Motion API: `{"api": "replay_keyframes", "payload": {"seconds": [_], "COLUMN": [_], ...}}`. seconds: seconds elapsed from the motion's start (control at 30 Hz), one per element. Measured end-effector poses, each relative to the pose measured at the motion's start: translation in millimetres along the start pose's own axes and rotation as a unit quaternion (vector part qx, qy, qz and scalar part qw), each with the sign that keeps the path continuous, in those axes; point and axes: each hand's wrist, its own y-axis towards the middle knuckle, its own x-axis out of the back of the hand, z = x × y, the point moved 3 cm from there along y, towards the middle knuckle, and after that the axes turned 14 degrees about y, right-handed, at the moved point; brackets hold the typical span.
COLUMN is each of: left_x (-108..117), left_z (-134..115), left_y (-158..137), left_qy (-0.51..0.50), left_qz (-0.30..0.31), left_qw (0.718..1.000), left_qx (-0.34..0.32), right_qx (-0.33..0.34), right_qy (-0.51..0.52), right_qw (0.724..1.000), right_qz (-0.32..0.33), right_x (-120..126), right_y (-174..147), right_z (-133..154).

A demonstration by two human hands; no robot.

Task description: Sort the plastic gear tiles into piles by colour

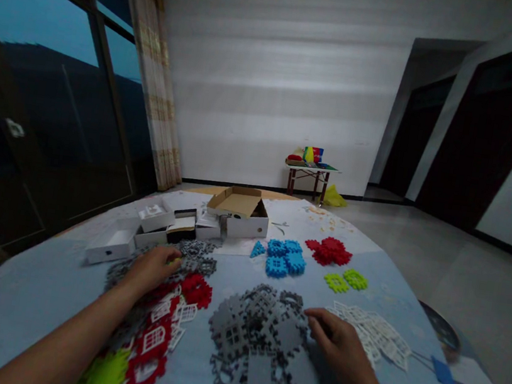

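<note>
This looks like a room in a home. A long patterned curtain (pixel 162 64) hangs beside tall, dark-framed windows (pixel 45 29), a pale cloth (pixel 43 283) covers a large round table (pixel 208 190), and dark doors (pixel 508 126) stand to the right. A plain white wall (pixel 275 86), smooth floor (pixel 388 233) and small side table (pixel 328 168) (its legs are cross-braced) fit a house too.

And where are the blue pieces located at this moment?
In the head view, the blue pieces lie just right of centre on the table, beyond the big grey pile and left of the far red pile.
</note>
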Motion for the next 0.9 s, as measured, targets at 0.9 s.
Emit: {"api": "replay_keyframes", "payload": {"seconds": [0.9], "left_x": [4], "left_z": [-100], "left_y": [-63], "left_qy": [-0.451], "left_qz": [0.154], "left_qw": [0.879], "left_qx": [0.014], "right_qx": [0.018], "right_qy": [-0.046], "right_qw": [0.999], "right_qz": [-0.006], "right_x": [2], "right_y": [1], "right_z": [-2]}}
